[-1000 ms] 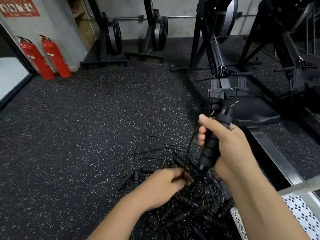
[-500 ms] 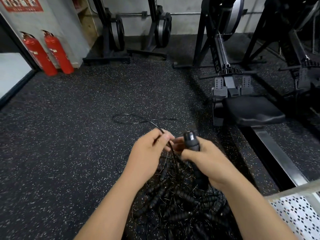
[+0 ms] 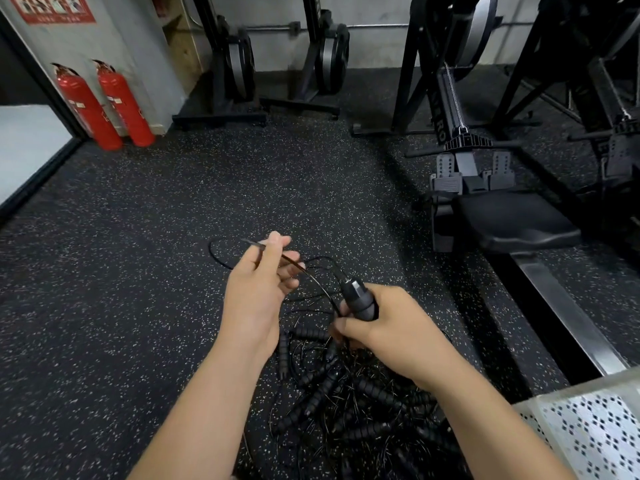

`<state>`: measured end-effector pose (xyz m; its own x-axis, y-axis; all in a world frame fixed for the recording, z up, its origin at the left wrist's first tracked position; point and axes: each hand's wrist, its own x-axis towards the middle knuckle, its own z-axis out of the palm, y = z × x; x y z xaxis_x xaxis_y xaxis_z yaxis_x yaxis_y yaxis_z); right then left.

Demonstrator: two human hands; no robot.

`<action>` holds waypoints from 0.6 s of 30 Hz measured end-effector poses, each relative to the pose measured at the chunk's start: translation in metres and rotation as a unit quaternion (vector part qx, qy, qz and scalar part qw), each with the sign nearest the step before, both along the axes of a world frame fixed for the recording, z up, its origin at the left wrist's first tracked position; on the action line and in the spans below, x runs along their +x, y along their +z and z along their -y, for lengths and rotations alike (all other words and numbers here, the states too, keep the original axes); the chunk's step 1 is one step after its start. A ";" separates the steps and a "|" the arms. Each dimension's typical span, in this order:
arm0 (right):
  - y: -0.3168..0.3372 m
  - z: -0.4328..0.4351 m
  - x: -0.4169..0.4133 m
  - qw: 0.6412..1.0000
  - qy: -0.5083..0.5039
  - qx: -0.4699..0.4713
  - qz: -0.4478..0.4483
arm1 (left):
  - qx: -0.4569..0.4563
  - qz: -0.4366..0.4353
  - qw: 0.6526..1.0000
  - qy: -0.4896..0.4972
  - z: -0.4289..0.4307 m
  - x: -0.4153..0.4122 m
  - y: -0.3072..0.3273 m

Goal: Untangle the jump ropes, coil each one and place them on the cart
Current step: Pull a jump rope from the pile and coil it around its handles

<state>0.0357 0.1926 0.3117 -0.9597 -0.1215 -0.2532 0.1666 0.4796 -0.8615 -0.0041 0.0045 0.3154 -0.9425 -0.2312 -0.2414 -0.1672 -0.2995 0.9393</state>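
Head view: right hand (image 3: 398, 336) clamps a handle (image 3: 360, 299), left hand (image 3: 258, 292) pinches its cord (image 3: 210, 251) at 10 o'clock. Looks thin, light, springy; better grabbing handles than loops.

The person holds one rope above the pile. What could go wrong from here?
The thin black cable pinched by the left hand seems to loop back into the tangled pile of black ribbed-handle ropes; pulling may tighten knots. The right hand grips only one black handle; its partner could drag others.
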 end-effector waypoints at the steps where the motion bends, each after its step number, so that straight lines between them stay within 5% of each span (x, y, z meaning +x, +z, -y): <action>1: 0.004 0.000 0.000 0.999 -0.012 -0.032 -0.002 | 0.004 0.012 1.000 -0.007 -0.003 0.001 -0.001; 5: 0.027 -0.003 -0.001 0.979 -0.085 -0.187 -0.007 | -0.039 0.031 0.993 -0.111 -0.020 0.010 -0.001; 10: 0.042 -0.019 -0.002 0.937 -0.195 -0.282 -0.060 | -0.120 0.049 0.935 -0.329 -0.051 0.028 -0.006; 18: 0.049 -0.046 -0.008 0.873 -0.304 -0.370 -0.096 | -0.307 0.036 0.862 -0.402 -0.062 0.036 -0.025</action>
